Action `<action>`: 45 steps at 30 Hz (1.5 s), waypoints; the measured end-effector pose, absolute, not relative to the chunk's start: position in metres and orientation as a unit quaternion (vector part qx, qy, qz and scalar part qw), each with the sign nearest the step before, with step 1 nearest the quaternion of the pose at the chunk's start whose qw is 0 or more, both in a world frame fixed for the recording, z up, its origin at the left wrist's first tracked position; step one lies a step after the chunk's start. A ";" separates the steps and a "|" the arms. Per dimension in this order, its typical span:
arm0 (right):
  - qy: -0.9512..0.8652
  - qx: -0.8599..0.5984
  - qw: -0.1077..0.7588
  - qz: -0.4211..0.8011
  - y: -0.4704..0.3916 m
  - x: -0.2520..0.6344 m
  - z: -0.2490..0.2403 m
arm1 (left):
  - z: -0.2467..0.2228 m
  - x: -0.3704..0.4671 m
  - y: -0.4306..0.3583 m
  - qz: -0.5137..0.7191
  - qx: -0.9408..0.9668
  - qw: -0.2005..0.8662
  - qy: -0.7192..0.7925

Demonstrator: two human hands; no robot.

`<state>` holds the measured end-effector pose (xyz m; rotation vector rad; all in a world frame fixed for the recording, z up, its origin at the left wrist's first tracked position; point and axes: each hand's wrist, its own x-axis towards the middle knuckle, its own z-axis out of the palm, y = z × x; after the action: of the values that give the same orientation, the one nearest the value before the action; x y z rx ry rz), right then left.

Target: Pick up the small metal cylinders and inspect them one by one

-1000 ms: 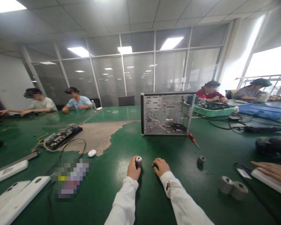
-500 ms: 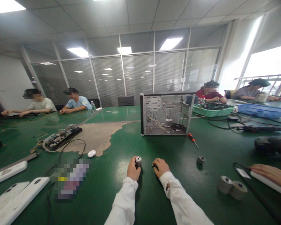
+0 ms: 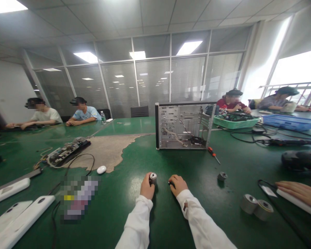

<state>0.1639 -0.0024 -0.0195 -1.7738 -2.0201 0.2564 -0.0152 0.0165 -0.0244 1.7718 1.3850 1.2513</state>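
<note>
My left hand is wrapped round a small metal cylinder, whose round end with dark holes faces up. A short gap to the right, my right hand rests low over the table with its fingers curled. A small dark bit shows at its fingertips, too little to name. Further right, a smaller metal cylinder stands by itself. Two larger metal cylinders sit side by side near the right front. An opened computer case stands upright beyond my hands.
A screwdriver lies beside the case. Another person's hand rests on a white object at right. A green basket and a blue basket stand behind. At left are a circuit assembly, cables and white casings. Several people sit round the table.
My hands and the metal cylinder have hardly moved. The person in red at the far right has raised a hand toward the head.
</note>
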 end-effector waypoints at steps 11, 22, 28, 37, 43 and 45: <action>-0.730 -0.604 0.309 0.087 -0.004 0.161 -0.020 | -0.015 -0.014 0.014 0.463 0.644 0.299 0.530; -0.780 -0.459 0.413 0.099 -0.027 0.143 -0.004 | -0.009 -0.002 0.002 0.436 0.619 0.450 0.473; -0.779 -0.487 0.387 0.079 -0.057 0.156 0.004 | -0.004 0.002 -0.002 0.389 0.631 0.480 0.470; -0.639 -0.709 0.266 -0.135 -0.075 0.248 -0.005 | -0.005 0.002 0.002 0.397 0.629 0.472 0.474; -0.512 -0.806 0.175 -0.239 -0.080 0.306 0.004 | -0.005 0.002 0.002 0.401 0.630 0.468 0.473; -0.483 -0.820 0.165 -0.259 -0.082 0.317 0.006 | -0.005 0.002 0.002 0.402 0.628 0.469 0.475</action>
<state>0.3173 -0.0823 0.0057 -2.3366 -1.3765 -0.7395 0.0019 0.0023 -0.0048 1.5390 1.1641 0.9846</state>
